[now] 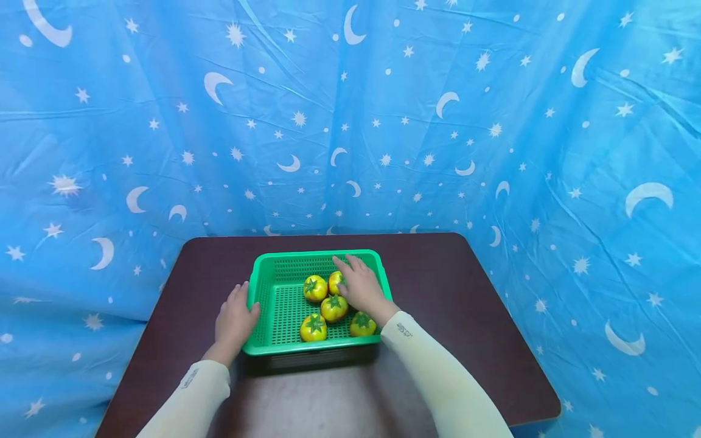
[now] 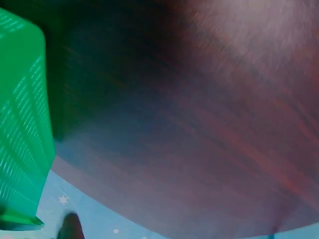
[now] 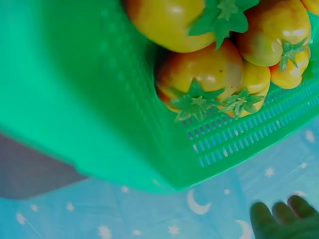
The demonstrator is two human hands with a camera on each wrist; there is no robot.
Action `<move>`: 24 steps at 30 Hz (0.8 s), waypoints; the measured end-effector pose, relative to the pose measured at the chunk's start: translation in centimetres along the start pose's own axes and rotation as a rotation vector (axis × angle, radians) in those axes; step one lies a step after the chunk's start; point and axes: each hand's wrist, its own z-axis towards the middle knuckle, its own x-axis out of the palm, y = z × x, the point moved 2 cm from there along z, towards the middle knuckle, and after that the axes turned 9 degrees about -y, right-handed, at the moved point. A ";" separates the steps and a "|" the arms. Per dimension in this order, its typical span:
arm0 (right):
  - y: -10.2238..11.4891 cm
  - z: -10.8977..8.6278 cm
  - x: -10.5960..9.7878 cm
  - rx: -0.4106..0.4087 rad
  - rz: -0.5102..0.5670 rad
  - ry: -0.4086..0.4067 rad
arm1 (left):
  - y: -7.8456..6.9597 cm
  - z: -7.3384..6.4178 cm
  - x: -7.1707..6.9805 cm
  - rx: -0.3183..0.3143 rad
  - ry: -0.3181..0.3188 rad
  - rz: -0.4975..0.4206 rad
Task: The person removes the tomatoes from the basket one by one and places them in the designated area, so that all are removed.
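Note:
A green slotted plastic basket [image 1: 287, 350] stands on the table, with several yellow tomatoes [image 1: 314, 328] inside, mostly toward its right half. They have reddish patches and green star-shaped leaf tops; the right wrist view shows these tomatoes [image 3: 199, 79] bunched near a basket wall [image 3: 99, 114]. My left hand [image 1: 234, 321] lies along the outside of the basket's left wall, fingers extended and thumb by the rim. Above the basket's right side, my right hand [image 1: 362, 286] has its fingers spread and partly hides a tomato at the back. It grips nothing that I can see.
The dark brown table [image 1: 438, 316] has rounded corners and extends on both sides of the basket. A blue curtain [image 1: 383, 152] with white moons and stars hangs behind the table and along its sides.

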 end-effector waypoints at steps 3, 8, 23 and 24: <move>0.2 -0.4 0.2 -0.036 -0.034 0.081 | 0.3 -0.3 0.6 -0.033 0.032 -0.033; 1.6 0.1 0.5 -0.100 -0.023 0.158 | -0.1 -0.4 1.4 -0.033 0.021 -0.033; 2.7 1.6 2.6 -0.125 0.000 0.265 | -0.7 -1.0 1.7 0.029 -0.086 0.019; 2.6 1.3 3.0 -0.122 0.017 0.274 | -0.5 -1.3 1.8 0.031 -0.089 0.022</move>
